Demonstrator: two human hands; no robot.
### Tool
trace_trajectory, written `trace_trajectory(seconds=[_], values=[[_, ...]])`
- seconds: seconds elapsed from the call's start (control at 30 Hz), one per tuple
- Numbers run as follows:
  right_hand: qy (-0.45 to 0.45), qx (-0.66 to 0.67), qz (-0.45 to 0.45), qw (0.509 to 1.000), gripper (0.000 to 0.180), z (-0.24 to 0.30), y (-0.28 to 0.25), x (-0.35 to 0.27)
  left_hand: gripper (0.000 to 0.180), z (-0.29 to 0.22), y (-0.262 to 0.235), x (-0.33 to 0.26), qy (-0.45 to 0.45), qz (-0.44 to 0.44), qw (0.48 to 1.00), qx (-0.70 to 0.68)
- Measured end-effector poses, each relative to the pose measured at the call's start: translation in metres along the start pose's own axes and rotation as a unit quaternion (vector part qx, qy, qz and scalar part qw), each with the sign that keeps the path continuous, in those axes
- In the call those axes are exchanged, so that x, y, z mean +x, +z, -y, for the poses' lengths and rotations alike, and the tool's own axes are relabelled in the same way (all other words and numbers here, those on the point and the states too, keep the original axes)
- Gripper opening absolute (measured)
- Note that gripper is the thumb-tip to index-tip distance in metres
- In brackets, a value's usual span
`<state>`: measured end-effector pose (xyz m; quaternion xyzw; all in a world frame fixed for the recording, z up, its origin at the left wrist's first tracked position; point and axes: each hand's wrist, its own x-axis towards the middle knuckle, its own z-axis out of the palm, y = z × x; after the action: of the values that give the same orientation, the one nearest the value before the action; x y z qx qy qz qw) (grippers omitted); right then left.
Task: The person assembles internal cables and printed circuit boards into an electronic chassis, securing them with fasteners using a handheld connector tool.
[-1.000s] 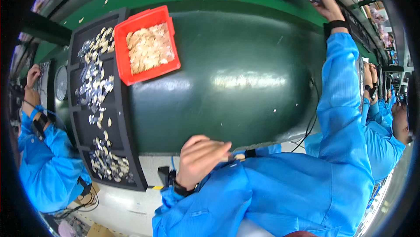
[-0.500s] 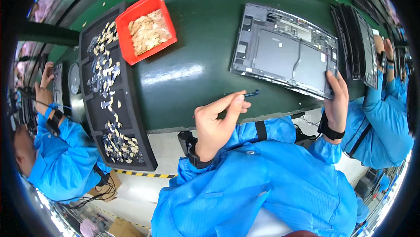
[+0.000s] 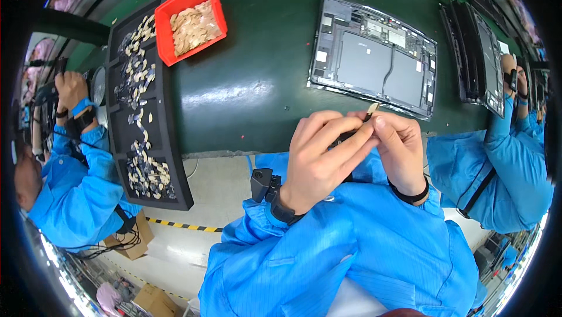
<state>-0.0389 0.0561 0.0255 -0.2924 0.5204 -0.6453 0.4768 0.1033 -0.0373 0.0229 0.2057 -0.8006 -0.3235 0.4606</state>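
In front of my chest, at the table's near edge, my two hands meet over a small dark strip with a cream tab. My left hand pinches it from the left, fingers bent and partly covering it. My right hand closes thumb and finger on its other side. Just beyond the hands lies an opened laptop base, its circuit board, grey battery and a black cable exposed. It rests flat on the green table, apart from both hands.
A long black foam tray at the left holds many small dark strips with cream tabs. A red bin of flat tan pieces overlaps its far edge. Dark laptop parts are stacked at the right. Co-workers in blue sit on both sides.
My right hand has let go of the laptop base and come to my left hand. The left hand has moved right with the dark strip, whose cream tab now shows. The laptop base lies flatter.
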Motion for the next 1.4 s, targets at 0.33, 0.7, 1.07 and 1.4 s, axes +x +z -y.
trace_trajectory(seconds=[0.33,0.7,1.07,1.4], values=[[0.032,0.009,0.027,0.999,0.020,-0.005,-0.004,0.009,0.019,0.007,-0.009,-0.009,-0.204,0.051,0.966,-0.152],[-0.042,-0.107,-0.016,0.993,0.030,-0.007,0.025,0.011,0.042,0.031,-0.009,-0.012,-0.265,-0.015,0.910,-0.320],[-0.037,-0.105,0.038,0.993,0.021,-0.004,0.032,0.017,0.038,0.032,-0.033,-0.001,-0.279,-0.069,0.920,-0.265],[-0.081,-0.129,0.066,0.986,0.024,-0.004,0.032,0.025,0.025,0.038,-0.039,0.001,-0.135,-0.010,0.984,-0.116]])
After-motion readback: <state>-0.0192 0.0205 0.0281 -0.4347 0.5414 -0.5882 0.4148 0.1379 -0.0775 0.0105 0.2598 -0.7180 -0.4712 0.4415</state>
